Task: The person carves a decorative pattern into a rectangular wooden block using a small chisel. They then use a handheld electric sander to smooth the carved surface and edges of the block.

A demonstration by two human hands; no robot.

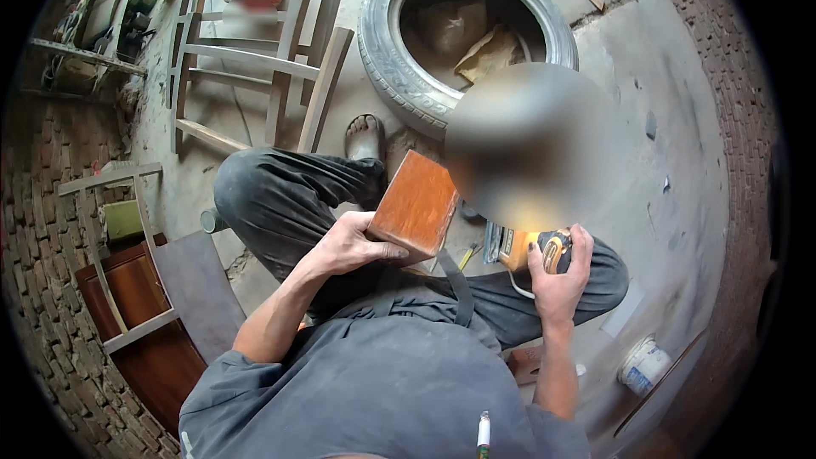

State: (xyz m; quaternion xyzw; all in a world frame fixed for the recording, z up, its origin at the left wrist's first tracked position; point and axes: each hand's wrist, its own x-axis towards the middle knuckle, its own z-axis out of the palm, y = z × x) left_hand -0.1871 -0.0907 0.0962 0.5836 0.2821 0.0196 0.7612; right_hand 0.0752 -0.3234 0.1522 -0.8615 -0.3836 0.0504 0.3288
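Note:
My left hand point(340, 246) grips a reddish-brown, varnished wooden block point(416, 204) by its lower left side, thumb along the near edge. The block is tilted, with a broad glossy face turned up. Over my right thigh, my right hand point(561, 285) is closed round a yellow-and-black power sander point(517, 248). The sander's far end lies close to a blurred patch, so I cannot tell what it touches. Block and sander are apart. A yellow pencil-like stick point(467, 256) lies between them, near my lap.
A large tire point(399, 76) with sheet scraps inside lies ahead. Bare wooden chair frames point(276, 93) stand far left. A brown panel point(153, 344) and a grey board point(197, 285) lie left. A white bucket point(644, 367) sits at right. A cigarette point(484, 432) shows at the lower edge.

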